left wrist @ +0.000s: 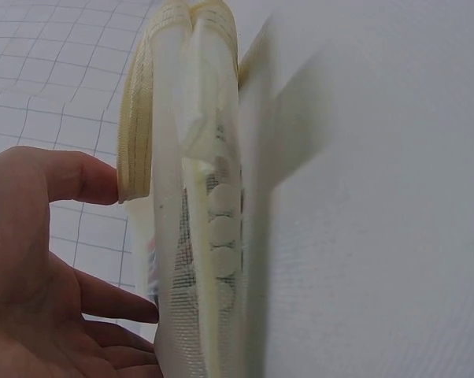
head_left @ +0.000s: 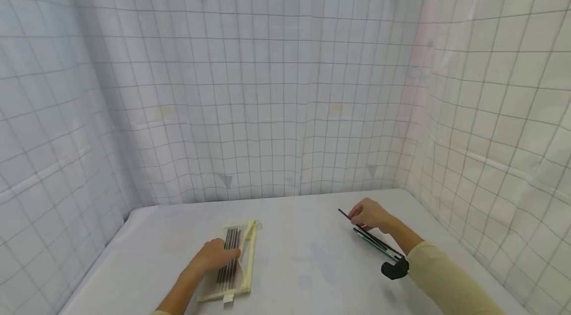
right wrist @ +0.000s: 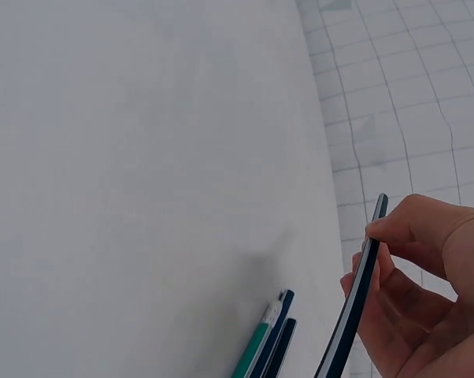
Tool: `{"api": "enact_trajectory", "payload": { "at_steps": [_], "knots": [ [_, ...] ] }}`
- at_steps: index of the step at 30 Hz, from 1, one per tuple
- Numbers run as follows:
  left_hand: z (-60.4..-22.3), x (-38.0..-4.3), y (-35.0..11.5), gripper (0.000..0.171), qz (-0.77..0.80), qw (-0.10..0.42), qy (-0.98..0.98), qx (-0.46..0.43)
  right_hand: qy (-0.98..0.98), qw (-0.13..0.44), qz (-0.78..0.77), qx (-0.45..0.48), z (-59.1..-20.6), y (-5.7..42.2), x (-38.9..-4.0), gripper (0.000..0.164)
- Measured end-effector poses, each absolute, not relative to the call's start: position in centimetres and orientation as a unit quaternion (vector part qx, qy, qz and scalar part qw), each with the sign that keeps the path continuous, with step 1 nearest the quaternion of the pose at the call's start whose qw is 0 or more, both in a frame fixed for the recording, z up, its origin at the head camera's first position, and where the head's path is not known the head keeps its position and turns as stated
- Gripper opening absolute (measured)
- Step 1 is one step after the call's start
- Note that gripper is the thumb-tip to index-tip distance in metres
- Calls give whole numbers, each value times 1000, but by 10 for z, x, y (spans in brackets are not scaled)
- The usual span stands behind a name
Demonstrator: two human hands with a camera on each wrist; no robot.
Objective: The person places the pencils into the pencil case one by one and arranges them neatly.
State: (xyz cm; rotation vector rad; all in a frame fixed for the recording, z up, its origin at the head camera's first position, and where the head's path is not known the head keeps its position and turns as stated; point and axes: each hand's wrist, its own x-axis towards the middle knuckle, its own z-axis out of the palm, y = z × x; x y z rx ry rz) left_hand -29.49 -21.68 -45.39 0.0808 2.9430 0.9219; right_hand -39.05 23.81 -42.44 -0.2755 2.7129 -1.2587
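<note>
A translucent zip pouch (head_left: 248, 268) with cream edging lies on the table at the left, several dark pencils (head_left: 228, 268) showing inside it. My left hand (head_left: 213, 255) rests on this pouch. In the left wrist view, the thumb touches a raised strip of its cream zip edge (left wrist: 135, 142), while straight fingers (left wrist: 119, 299) meet the clear side. On the right, my right hand (head_left: 369, 213) pinches a slim dark pencil (right wrist: 355, 303) between thumb and fingertips, held above the table. Below it lie a green pencil (right wrist: 253, 350) and two dark pencils (right wrist: 280, 346), side by side.
The white-covered table (head_left: 294, 255) extends between the hands. Gridded white curtains (head_left: 276, 82) stand behind it and along both sides. A black piece (head_left: 396, 269) sits by the right sleeve. A small white tab (head_left: 228, 299) sticks out at the pouch's near end.
</note>
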Motion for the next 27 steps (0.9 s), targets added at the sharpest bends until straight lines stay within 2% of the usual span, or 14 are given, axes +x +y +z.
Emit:
{"api": "enact_trajectory", "payload": {
  "at_steps": [4,11,19,27],
  "knots": [
    [-454,-296,-218,63,297,34,954,28,900,67,-422,-87,-420,219,-391,18],
    [-453,-295,-216,58,309,32,950,25,903,55,-419,-82,-420,188,-394,19],
    [-452,-296,-212,53,303,29,952,31,886,69,-452,-80,-426,152,-392,18],
    [-452,-297,-215,66,278,24,960,27,862,96,-487,-99,-430,107,-390,17]
  ]
}}
